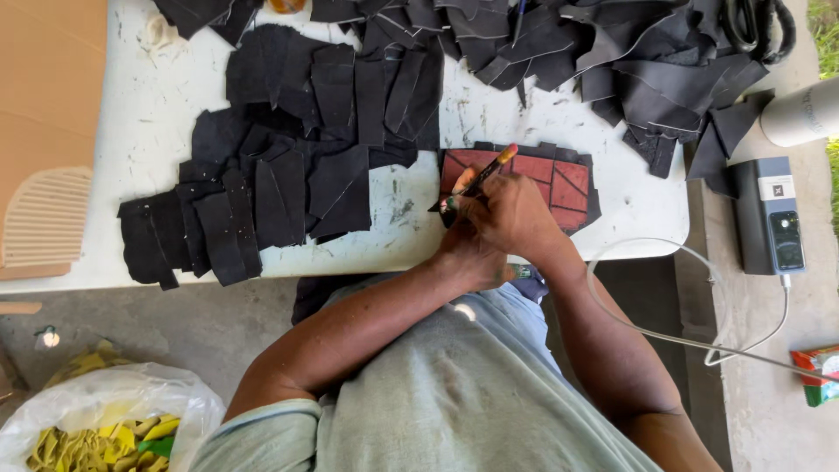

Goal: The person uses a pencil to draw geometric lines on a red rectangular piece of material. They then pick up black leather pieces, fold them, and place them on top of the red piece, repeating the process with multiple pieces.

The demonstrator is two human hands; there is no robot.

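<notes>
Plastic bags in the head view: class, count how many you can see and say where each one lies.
1. A clear plastic bag of yellow scraps sits on the floor at the lower left, below the white table. Others may lie outside the frame.

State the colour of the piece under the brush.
Reddish-brown piece with dark lines; head view.

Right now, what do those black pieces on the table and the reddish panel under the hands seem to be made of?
The black pieces look like matte leather or suede offcuts: limp, flat, with cut edges. The reddish panel seems similar sheet material, dark-edged and marked with lines. The brush handle looks like orange-painted wood, though that is uncertain.
</notes>
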